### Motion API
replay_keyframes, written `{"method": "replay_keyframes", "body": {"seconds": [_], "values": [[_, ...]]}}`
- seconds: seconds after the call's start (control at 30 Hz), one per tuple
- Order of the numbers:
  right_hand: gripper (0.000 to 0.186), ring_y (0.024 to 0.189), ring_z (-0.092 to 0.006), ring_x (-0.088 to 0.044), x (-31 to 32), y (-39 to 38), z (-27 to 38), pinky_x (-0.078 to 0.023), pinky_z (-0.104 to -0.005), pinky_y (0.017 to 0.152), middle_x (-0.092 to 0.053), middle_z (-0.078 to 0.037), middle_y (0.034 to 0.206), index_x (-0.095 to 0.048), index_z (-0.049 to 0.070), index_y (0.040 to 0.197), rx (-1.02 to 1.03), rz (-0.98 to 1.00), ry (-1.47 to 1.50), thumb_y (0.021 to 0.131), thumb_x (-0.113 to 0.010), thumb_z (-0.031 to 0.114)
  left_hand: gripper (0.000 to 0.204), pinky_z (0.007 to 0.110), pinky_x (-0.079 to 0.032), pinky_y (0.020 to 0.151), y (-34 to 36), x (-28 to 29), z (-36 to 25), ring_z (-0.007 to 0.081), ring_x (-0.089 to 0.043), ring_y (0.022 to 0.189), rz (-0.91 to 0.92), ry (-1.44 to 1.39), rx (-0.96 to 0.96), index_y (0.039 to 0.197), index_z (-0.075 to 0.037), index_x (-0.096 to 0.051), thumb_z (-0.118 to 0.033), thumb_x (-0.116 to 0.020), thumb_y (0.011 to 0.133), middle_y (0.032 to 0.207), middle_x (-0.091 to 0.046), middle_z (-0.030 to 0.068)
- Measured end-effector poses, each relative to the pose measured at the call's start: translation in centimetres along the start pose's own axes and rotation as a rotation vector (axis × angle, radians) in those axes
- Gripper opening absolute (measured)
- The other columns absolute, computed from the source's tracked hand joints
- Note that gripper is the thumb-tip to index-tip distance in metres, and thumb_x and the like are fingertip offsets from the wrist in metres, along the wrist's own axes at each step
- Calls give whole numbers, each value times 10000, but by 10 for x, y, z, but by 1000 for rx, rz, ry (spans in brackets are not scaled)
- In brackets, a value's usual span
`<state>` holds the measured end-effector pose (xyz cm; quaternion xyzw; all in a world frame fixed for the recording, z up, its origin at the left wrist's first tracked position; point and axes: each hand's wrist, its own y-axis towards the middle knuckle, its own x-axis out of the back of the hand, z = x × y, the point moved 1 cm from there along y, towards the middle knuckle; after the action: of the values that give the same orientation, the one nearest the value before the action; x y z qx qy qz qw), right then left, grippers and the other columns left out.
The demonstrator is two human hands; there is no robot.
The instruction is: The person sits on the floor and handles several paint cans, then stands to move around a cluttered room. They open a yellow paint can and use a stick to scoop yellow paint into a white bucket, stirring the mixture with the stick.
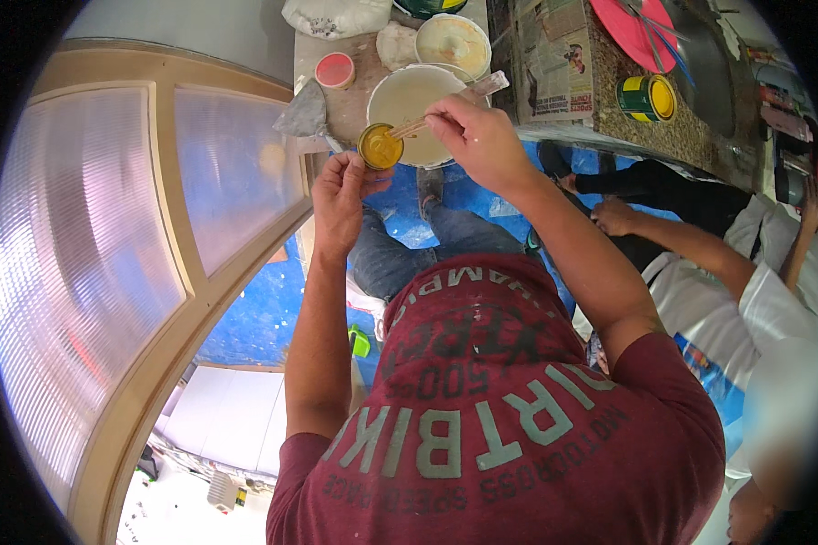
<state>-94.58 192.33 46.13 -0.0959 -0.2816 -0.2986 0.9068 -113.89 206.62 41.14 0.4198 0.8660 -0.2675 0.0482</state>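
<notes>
My left hand (340, 202) is closed around a small round tin (381, 165) and tilts it over the bucket's near left edge. Yellow paint coats the inside of the tin. Between the fingers of my right hand (480, 136) are thin wooden sticks (411, 128), their tips in the yellow paint. Just beyond and below both hands stands a white bucket (400, 74) of off-white liquid. A flat paint-smeared stick or blade (489, 84) juts from its right rim, partly hidden by my right hand.
Near the bucket are a paint-crusted tub (453, 45), a small pink-topped pot (334, 70), a grey rag (302, 113) and a white bag (336, 16). A ribbed-pane frame (168, 191) borders the left. On the right counter (700, 127) lies a yellow-topped can (646, 97). Another person's arm (691, 245) is close at right.
</notes>
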Motion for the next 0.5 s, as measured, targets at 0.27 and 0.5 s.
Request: {"method": "replay_keyframes", "body": {"seconds": [0.27,0.5], "values": [[141,778,-410,-689,-3,-3,-5,-542,-482,668,-699,-182,831,-642,70,1017,110,24,-101,987,-649,207,252,342,-623,860,-2,-5,-6,223,-749,941,-35,63,-9,1151,35,-576,-211,-544,1101,1038,-732,168],[158,655,-232,-702,-19,-16,-10,-533,-375,563,-721,-126,774,-654,26,1023,-278,120,194,989,-654,181,239,382,-620,890,0,-14,-2,260,-748,971,-91,97,-49,1122,35,-574,-199,-531,1104,1039,-717,177]]}}
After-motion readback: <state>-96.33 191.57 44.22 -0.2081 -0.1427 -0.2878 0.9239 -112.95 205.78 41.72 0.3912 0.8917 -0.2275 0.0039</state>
